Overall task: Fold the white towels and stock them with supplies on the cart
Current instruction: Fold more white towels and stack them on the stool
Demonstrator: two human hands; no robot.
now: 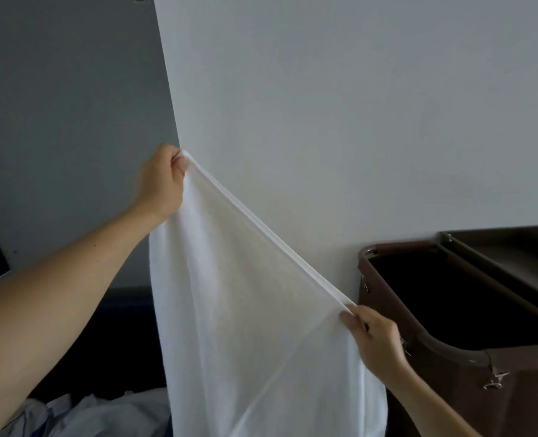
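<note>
**White towel (245, 310) held spread between left hand (163, 181) and right hand (374, 339), beside the cart (529, 414).**

The left hand is raised, with its fingers curled over one top corner of the towel. The right hand is lower and pinches the other end of the same hemmed edge between thumb and fingers. The edge runs taut on a slant from the left hand down to the right hand, and the cloth hangs below both. The brown cart bin stands just right of the right hand, against a pale wall (324, 121). Crumpled light fabric (110, 414) lies below the left forearm.
</note>
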